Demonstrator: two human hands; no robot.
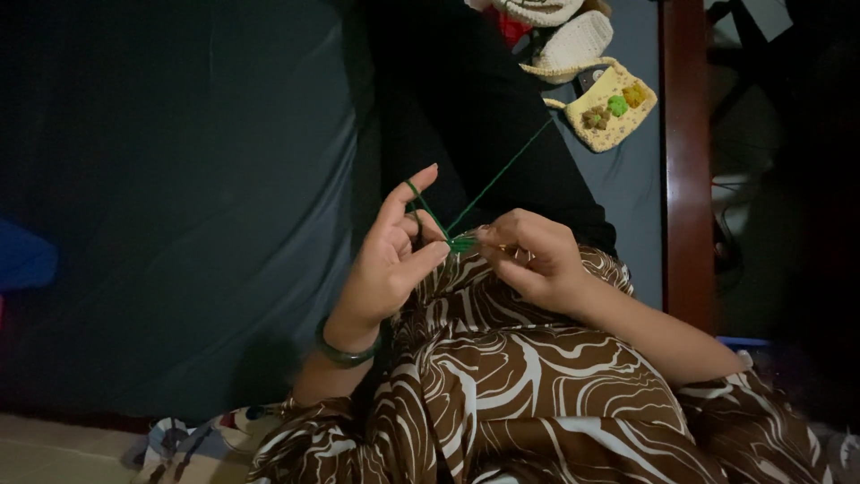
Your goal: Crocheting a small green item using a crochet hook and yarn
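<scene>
My left hand [390, 260] pinches a small green crochet piece [462, 242] between thumb and middle finger, with green yarn [502, 175] looped over its raised index finger. My right hand [533, 255] is closed just right of the piece, fingers curled as around a hook that I cannot make out. The yarn strand runs up and to the right toward a yellow crocheted pouch [614, 103]. A dark green bangle [345, 351] circles my left wrist. Both hands hover above my lap, covered in brown-and-white patterned cloth [502, 394].
A dark grey mattress surface [179, 206] fills the left. Cream crocheted items [573, 40] lie beside the pouch at the top. A reddish wooden post [688, 161] stands upright at the right. A black cloth [466, 116] lies behind the hands.
</scene>
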